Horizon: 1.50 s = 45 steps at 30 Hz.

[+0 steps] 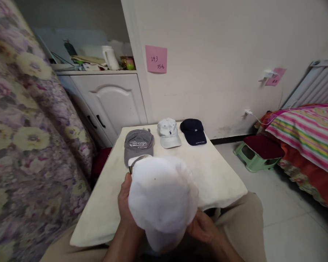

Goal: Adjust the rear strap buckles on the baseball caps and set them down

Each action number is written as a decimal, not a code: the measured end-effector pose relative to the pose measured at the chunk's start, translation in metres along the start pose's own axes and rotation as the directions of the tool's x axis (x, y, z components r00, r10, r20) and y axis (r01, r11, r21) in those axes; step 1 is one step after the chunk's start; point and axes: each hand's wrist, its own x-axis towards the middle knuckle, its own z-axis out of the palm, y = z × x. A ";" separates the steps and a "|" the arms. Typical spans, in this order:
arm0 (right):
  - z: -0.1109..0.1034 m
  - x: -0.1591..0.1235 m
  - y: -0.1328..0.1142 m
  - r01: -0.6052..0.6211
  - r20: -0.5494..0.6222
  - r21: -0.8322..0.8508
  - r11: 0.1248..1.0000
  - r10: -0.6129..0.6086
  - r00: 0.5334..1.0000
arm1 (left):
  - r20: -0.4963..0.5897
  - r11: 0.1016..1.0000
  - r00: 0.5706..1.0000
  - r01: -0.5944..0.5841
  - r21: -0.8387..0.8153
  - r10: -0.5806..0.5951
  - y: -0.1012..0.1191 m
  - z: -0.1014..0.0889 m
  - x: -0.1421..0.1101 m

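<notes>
White cloth cap (pixel 164 194), clamped at its sides by left hand (pixel 125 200) and right hand (pixel 203 226), apparently for steadiness, is above the near edge of the table (pixel 218 174), while grey cap (pixel 138 137), pale cap (pixel 167 131) and navy cap (pixel 193 131) line the far edge, brims nearward, likely for visibility.

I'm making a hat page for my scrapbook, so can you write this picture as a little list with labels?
Held cap: white cap, brim toward the person
Left hand: holding its left side
Right hand: holding its lower right edge
Caps on table, left to right: gray cap, pale cap, navy cap
Gray cap's word: Always
Pale cap's front: small dark emblem
On wall: pink note with handwriting
</notes>
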 end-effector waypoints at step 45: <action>-0.071 -0.067 -0.021 0.148 -0.330 0.393 0.907 -0.011 0.944 | -0.157 0.849 0.836 0.526 -0.048 -0.526 -0.050 -0.045 0.025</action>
